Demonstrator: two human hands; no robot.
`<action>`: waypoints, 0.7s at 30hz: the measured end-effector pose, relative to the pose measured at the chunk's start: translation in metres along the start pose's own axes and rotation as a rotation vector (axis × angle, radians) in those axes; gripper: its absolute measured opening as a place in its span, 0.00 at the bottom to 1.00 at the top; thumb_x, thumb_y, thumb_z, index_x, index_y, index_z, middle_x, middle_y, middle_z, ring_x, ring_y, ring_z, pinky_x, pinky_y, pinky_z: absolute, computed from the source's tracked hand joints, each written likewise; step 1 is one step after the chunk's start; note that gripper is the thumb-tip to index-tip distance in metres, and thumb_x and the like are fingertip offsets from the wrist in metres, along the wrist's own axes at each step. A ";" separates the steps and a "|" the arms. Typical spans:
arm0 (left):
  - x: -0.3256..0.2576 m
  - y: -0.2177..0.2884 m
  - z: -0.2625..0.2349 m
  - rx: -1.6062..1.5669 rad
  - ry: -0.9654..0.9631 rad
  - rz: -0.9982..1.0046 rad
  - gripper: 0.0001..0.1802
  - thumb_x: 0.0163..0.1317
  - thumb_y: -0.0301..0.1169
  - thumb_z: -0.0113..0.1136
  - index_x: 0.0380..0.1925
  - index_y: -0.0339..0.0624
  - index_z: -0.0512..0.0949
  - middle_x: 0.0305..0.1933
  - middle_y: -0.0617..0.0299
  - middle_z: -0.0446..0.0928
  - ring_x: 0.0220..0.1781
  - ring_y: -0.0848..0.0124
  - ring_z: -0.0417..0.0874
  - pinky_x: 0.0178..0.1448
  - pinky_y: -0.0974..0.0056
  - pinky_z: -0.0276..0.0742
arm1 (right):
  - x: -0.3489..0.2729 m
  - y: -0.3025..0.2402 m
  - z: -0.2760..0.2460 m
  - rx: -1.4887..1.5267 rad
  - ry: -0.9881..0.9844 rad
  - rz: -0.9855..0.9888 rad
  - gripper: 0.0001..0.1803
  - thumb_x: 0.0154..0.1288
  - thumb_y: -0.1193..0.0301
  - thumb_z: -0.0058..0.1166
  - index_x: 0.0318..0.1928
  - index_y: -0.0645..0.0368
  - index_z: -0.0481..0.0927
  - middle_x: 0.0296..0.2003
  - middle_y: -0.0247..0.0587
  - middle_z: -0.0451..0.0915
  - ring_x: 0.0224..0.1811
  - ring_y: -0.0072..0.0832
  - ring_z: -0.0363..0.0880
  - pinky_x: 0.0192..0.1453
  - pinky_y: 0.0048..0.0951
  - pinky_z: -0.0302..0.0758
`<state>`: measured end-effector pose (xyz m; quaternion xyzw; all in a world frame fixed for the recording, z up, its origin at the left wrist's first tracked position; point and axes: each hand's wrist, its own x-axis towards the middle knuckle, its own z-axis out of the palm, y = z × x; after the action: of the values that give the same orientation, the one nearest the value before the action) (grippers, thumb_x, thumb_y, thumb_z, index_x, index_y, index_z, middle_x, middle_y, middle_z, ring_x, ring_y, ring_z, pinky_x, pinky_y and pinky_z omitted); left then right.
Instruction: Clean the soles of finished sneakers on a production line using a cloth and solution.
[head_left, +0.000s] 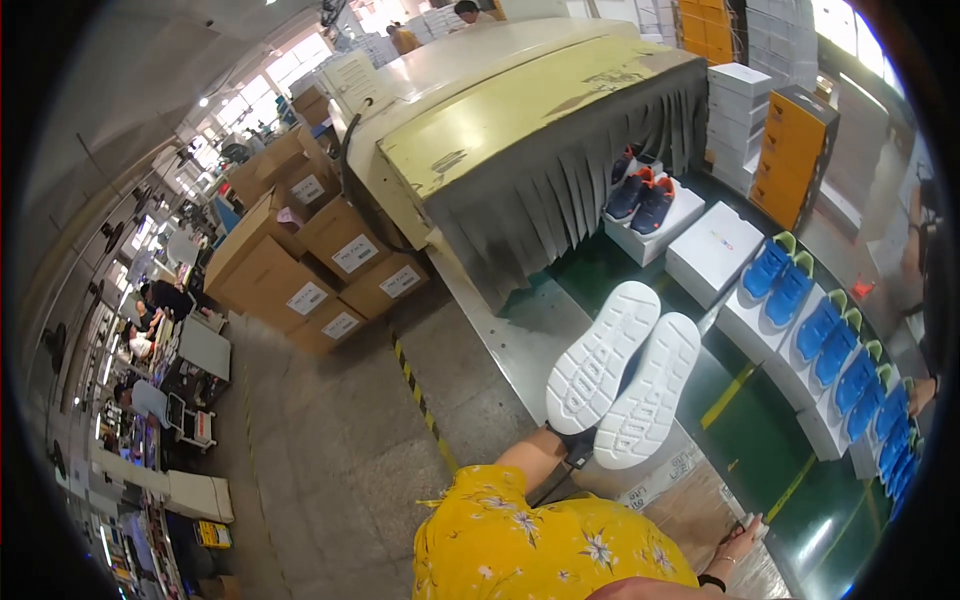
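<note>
soles: white | sleeve: yellow, floral | conveyor shoes: blue, green lining | belt: green

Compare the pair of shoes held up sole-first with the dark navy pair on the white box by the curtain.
The held pair of shoes is raised in the left hand, white soles toward the camera; the navy-and-orange pair rests sole-down on a white box. The held pair shows only ridged white soles; the navy pair shows dark uppers with orange collars. Both are pairs lying side by side.
</note>
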<state>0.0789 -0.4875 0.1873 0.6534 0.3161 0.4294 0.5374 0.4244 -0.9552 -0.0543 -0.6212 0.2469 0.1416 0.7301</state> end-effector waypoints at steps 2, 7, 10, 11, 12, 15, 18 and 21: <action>-0.001 -0.004 0.008 0.079 -0.002 0.041 0.38 0.67 0.48 0.58 0.72 0.42 0.62 0.71 0.54 0.68 0.70 0.57 0.70 0.74 0.54 0.66 | 0.003 0.002 -0.002 0.002 0.009 -0.013 0.19 0.65 0.53 0.65 0.26 0.48 0.73 0.14 0.20 0.64 0.13 0.12 0.59 0.16 0.18 0.55; -0.004 -0.013 0.020 0.282 0.009 0.154 0.37 0.68 0.47 0.58 0.72 0.42 0.62 0.72 0.54 0.67 0.71 0.57 0.69 0.74 0.55 0.64 | -0.022 -0.009 0.007 -0.024 0.091 -0.015 0.19 0.65 0.53 0.66 0.27 0.48 0.74 0.15 0.20 0.65 0.14 0.12 0.60 0.16 0.18 0.56; -0.005 -0.020 0.025 0.402 0.011 0.217 0.37 0.68 0.46 0.58 0.72 0.43 0.62 0.73 0.55 0.66 0.72 0.57 0.68 0.75 0.55 0.64 | -0.014 -0.002 -0.008 0.000 0.007 -0.071 0.19 0.64 0.52 0.66 0.27 0.49 0.76 0.15 0.20 0.66 0.13 0.12 0.60 0.15 0.18 0.56; -0.006 -0.023 0.027 0.440 0.006 0.235 0.37 0.68 0.46 0.58 0.72 0.43 0.62 0.73 0.55 0.66 0.72 0.57 0.68 0.75 0.55 0.63 | -0.012 -0.001 -0.012 -0.002 0.025 -0.069 0.19 0.64 0.52 0.66 0.27 0.49 0.76 0.15 0.20 0.66 0.13 0.12 0.60 0.15 0.18 0.56; -0.008 -0.028 0.031 0.479 -0.002 0.251 0.36 0.68 0.45 0.58 0.72 0.43 0.62 0.73 0.55 0.66 0.72 0.57 0.67 0.75 0.55 0.63 | -0.011 -0.001 -0.012 -0.021 0.005 -0.069 0.19 0.64 0.51 0.66 0.27 0.50 0.76 0.15 0.21 0.66 0.13 0.12 0.60 0.15 0.19 0.55; -0.022 -0.047 0.048 0.580 -0.062 0.284 0.36 0.69 0.45 0.58 0.72 0.43 0.62 0.73 0.55 0.65 0.73 0.57 0.67 0.76 0.55 0.62 | -0.005 0.003 -0.015 -0.055 0.034 -0.049 0.20 0.64 0.51 0.66 0.28 0.51 0.78 0.14 0.21 0.66 0.13 0.12 0.60 0.15 0.19 0.54; -0.055 -0.060 0.061 0.674 -0.115 0.309 0.35 0.69 0.44 0.58 0.72 0.43 0.62 0.74 0.55 0.65 0.74 0.57 0.66 0.76 0.55 0.61 | -0.005 -0.001 -0.003 0.009 0.012 -0.065 0.19 0.63 0.52 0.68 0.27 0.50 0.77 0.14 0.21 0.65 0.13 0.12 0.59 0.15 0.20 0.53; -0.059 -0.058 0.064 0.668 -0.127 0.229 0.35 0.68 0.39 0.60 0.72 0.43 0.62 0.75 0.54 0.62 0.75 0.57 0.62 0.77 0.55 0.58 | -0.010 -0.003 0.000 0.017 0.003 -0.053 0.19 0.62 0.53 0.69 0.26 0.50 0.76 0.14 0.21 0.66 0.12 0.12 0.59 0.14 0.20 0.52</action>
<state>0.1142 -0.5540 0.1141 0.8496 0.3294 0.3183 0.2613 0.4175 -0.9547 -0.0467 -0.6213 0.2328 0.1193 0.7386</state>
